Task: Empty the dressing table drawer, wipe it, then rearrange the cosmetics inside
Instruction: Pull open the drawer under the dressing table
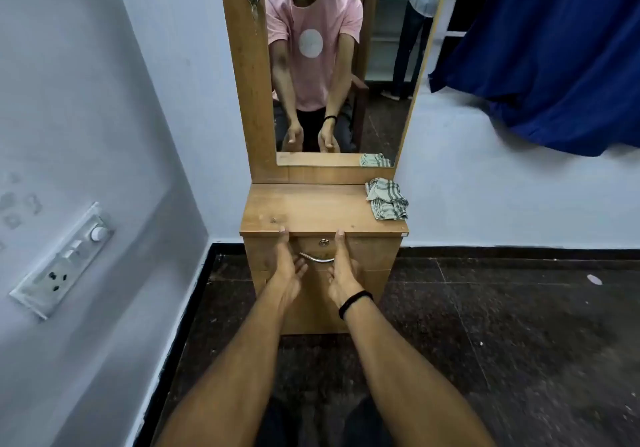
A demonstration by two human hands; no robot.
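A wooden dressing table (pixel 311 207) stands against the wall with a tall mirror above it. Its drawer (pixel 367 252) is closed; a curved metal handle (pixel 317 258) and a small round lock (pixel 324 242) sit on the drawer front. My left hand (pixel 289 266) and my right hand (pixel 341 270) reach out side by side with straight fingers. Their fingertips touch the front edge of the tabletop, one on each side of the handle. Neither hand holds anything. A folded checked cloth (pixel 388 202) lies on the tabletop's right rear corner. No cosmetics are visible.
A white wall with a switch and socket panel (pixel 65 263) runs along the left. A blue curtain (pixel 554 55) hangs at the upper right. Dark tiled floor (pixel 502 325) spreads to the right of the table. The mirror (pixel 332 65) reflects a second person standing behind.
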